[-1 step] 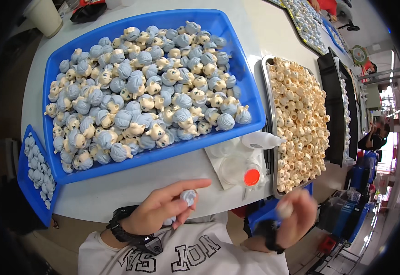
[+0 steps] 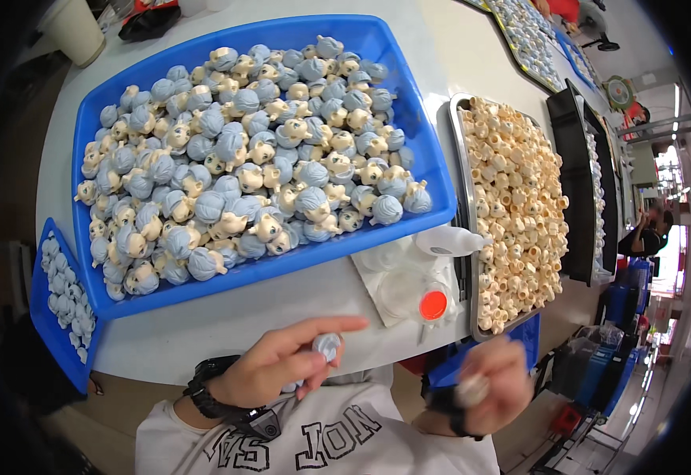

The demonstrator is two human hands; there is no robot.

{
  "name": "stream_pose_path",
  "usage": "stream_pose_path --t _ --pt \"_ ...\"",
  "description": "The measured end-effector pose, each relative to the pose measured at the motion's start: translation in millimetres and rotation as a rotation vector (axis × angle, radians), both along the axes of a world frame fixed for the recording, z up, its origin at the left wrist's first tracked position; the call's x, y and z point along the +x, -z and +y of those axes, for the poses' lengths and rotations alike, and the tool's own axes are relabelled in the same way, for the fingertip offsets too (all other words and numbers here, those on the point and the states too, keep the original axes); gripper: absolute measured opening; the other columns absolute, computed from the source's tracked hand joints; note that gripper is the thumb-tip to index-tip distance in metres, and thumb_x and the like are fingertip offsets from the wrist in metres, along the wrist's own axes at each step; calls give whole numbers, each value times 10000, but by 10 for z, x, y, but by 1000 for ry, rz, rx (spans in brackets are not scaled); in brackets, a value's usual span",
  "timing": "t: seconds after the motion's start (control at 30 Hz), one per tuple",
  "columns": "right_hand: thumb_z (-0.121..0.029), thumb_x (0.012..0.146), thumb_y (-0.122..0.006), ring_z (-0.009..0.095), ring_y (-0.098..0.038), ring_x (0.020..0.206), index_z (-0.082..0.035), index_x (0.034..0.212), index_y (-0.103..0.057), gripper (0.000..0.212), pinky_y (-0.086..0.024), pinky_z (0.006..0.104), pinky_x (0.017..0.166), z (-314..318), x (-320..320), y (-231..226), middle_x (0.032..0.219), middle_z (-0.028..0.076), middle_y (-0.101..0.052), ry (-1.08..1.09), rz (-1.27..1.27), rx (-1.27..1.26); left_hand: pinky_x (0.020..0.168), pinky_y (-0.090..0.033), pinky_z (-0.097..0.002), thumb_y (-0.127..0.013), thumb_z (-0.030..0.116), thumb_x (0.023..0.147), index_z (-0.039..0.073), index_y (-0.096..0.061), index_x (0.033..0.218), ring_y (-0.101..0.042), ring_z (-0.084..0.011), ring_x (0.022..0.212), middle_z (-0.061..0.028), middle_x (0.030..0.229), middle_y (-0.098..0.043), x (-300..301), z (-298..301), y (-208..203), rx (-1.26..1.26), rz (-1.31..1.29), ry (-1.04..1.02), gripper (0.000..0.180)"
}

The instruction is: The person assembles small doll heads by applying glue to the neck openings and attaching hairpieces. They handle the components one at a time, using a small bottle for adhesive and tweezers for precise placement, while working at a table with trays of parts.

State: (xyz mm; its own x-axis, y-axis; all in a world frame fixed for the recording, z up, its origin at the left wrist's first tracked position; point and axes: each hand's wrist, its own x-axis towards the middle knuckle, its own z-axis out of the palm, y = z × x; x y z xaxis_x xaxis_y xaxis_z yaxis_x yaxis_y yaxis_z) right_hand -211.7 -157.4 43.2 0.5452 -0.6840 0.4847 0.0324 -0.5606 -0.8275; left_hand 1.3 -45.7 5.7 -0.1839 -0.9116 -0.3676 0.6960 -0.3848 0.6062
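Lower centre of frame: left hand (image 2: 276,358) pinching a small blue-grey hair piece (image 2: 326,345) between thumb and fingers. Lower right: right hand (image 2: 501,381) showing blurred, holding a pale piece (image 2: 472,391), perhaps a doll head. Both looking light and stiff, probably slightly slippery; outer edges seeming the safest hold.

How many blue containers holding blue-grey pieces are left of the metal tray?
2: the large tray and the smaller bin at its left; more may be hidden.
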Motion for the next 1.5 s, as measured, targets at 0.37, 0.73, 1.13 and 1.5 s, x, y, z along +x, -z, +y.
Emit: stream_pose_path --t 0.37,0.73,1.13,1.5 --pt "-151 550 -838 209 -562 711 -80 828 -578 387 -426 287 576 137 575 163 828 71 -600 -219 111 -248 812 -388 -243 -504 195 869 -33 -470 1180 -493 -106 934 -64 1024 -534 67 83 52 -193 -3 187 387" --pt "-86 601 -778 188 -584 660 -7 915 -638 352 -459 259 539 114 460 136 805 74 -616 -165 226 -283 679 -403 -225 -546 166 834 -41 -515 1106 -506 -92 773 -70 945 -558 42 51 -8 -130 -87 122 343" --pt "-30 623 -751 213 -582 679 20 896 -620 307 -448 270 594 -115 235 -30 787 123 -622 408 343 -182 519 -382 -186 -466 186 897 -27 -376 1304 -455 -69 587 -68 923 -493 -32 49 60 -91 -153 -31 468" --pt "-76 586 -786 179 -545 624 -15 838 -628 303 -411 271 538 -192 344 -31 722 78 -584 311 564 -172 584 -406 -173 -596 110 816 -25 -510 1118 -480 -47 641 -76 983 -563 5 28 14 -9 -209 -6 342"
